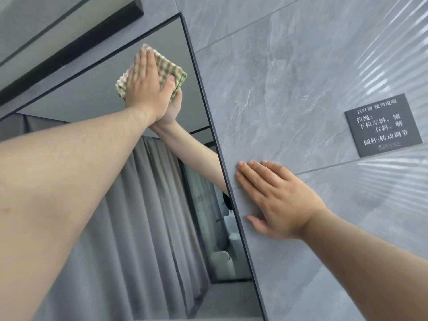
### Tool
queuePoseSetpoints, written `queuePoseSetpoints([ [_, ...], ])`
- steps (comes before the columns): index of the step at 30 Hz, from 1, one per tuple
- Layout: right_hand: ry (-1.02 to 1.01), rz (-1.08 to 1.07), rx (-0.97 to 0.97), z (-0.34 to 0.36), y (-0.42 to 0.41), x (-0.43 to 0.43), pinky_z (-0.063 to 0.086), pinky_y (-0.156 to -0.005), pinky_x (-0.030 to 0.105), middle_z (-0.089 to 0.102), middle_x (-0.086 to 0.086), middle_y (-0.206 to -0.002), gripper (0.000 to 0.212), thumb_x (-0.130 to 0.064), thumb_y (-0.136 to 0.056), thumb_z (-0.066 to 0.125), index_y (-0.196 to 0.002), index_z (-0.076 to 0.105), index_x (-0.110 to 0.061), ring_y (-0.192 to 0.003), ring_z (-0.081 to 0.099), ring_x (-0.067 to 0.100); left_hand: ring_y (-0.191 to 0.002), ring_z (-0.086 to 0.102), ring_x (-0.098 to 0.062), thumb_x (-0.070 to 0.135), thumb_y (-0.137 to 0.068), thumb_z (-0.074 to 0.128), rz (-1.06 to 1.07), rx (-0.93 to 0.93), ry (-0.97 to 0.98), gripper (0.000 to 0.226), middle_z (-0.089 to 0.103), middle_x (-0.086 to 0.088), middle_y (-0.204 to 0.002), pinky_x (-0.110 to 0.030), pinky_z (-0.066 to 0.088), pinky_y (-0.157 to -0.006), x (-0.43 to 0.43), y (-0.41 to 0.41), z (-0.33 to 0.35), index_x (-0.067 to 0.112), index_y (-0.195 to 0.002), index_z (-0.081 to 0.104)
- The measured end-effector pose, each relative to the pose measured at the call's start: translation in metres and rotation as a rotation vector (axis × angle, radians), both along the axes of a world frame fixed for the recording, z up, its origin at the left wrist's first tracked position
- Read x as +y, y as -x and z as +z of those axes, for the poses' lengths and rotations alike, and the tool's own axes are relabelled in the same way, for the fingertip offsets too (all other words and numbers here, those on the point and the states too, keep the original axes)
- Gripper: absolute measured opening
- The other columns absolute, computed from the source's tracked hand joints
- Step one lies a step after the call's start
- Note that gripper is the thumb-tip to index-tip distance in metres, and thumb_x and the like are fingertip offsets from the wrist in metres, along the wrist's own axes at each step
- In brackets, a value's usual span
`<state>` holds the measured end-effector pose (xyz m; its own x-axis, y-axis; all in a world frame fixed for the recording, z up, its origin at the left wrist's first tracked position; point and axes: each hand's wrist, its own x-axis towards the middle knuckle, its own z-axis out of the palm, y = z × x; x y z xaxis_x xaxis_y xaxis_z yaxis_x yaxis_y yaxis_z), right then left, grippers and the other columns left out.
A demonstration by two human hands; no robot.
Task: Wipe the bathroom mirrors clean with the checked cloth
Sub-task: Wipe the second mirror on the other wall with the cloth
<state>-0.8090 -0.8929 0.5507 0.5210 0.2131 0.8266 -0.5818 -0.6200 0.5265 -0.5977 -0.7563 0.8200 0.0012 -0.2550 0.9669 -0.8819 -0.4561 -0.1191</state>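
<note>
A: We log the left hand (144, 86) high on the mirror (92, 100), near its upper right corner. Fingers straight and together, palm flat, pressing the checked cloth (172, 70) against the glass. No curl, no pinch.

B: Agreed. The cloth is green, white and pinkish check, folded or bunched; we cannot tell which. Most of it is hidden under the hand; only the right part and a scalloped edge at lower left show.

A: The right hand (278, 200) lies flat on the grey tiled wall (289, 89), just beside the mirror's dark frame (222, 158). Fingers straight, thumb spread low, holding nothing.

B: We note the fingertips sit close to the frame. Touching it or not, we cannot tell.

A: In the glass we see the reflected hand and forearm meeting the real one at the cloth. The reflection runs off at the frame edge.

B: Lower in the mirror: grey curtains (143, 216) and some pale rounded shapes at the right edge, too blurred to name.

A: A dark sign (383, 125) with white Chinese characters is fixed to the wall, well apart from the right hand. Its small bottom line is unreadable.

B: Top left, a black-edged panel (69, 46) is cut off by the picture edge. The mirror's lower and left edges are also out of view, and both arms leave the picture.
</note>
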Motion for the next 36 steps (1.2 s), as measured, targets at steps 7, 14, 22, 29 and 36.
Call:
queuePoseSetpoints([
  [7, 0.012, -0.006, -0.001, 0.0, 0.0, 0.0, 0.028, -0.115, 0.047, 0.041, 0.022, -0.152, 0.086, -0.055, -0.081, 0.054, -0.144, 0.045, 0.002, -0.135, 0.047, 0.037, -0.154, -0.005, -0.018, 0.05, -0.095, 0.024, 0.004, -0.105, -0.068, 0.08, -0.004, -0.007, -0.167, -0.041, 0.002, -0.125, 0.005, -0.015, -0.075, 0.009, -0.159, -0.002],
  [14, 0.041, -0.004, -0.018, 0.0, -0.001, -0.002, 0.03, -0.115, 0.049, 0.041, 0.023, -0.152, 0.085, -0.054, -0.083, 0.052, -0.145, 0.043, 0.003, -0.135, 0.047, 0.038, -0.154, -0.003, -0.022, 0.05, -0.094, 0.026, 0.01, -0.129, -0.142, 0.082, 0.001, -0.012, -0.167, -0.045, 0.006, -0.125, 0.012, -0.025, -0.17, 0.004, -0.158, 0.004],
  [22, 0.058, -0.015, -0.03, 0.0, -0.003, -0.004, 0.032, -0.114, 0.05, 0.041, 0.023, -0.152, 0.085, -0.054, -0.083, 0.052, -0.145, 0.042, 0.003, -0.135, 0.046, 0.039, -0.154, -0.002, -0.023, 0.05, -0.093, 0.031, 0.009, -0.105, -0.179, 0.083, 0.003, -0.014, -0.166, -0.049, 0.01, -0.124, 0.017, -0.032, -0.247, 0.001, -0.157, 0.007],
  [29, 0.086, 0.004, -0.044, 0.0, -0.004, -0.006, 0.032, -0.114, 0.051, 0.041, 0.024, -0.151, 0.085, -0.054, -0.084, 0.051, -0.145, 0.042, 0.004, -0.134, 0.047, 0.04, -0.154, 0.0, -0.027, 0.049, -0.093, 0.033, -0.002, -0.09, -0.203, 0.085, 0.003, -0.018, -0.165, -0.051, 0.009, -0.124, 0.017, -0.028, -0.293, -0.002, -0.156, 0.009],
  [36, 0.097, 0.016, -0.05, 0.0, -0.005, -0.006, 0.032, -0.114, 0.052, 0.039, 0.024, -0.152, 0.084, -0.054, -0.085, 0.049, -0.145, 0.041, 0.005, -0.135, 0.045, 0.04, -0.152, 0.009, -0.036, 0.055, -0.099, 0.019, -0.027, -0.108, -0.263, 0.081, 0.009, -0.024, -0.163, -0.052, 0.01, -0.123, 0.023, -0.034, -0.378, -0.004, -0.154, 0.009],
])
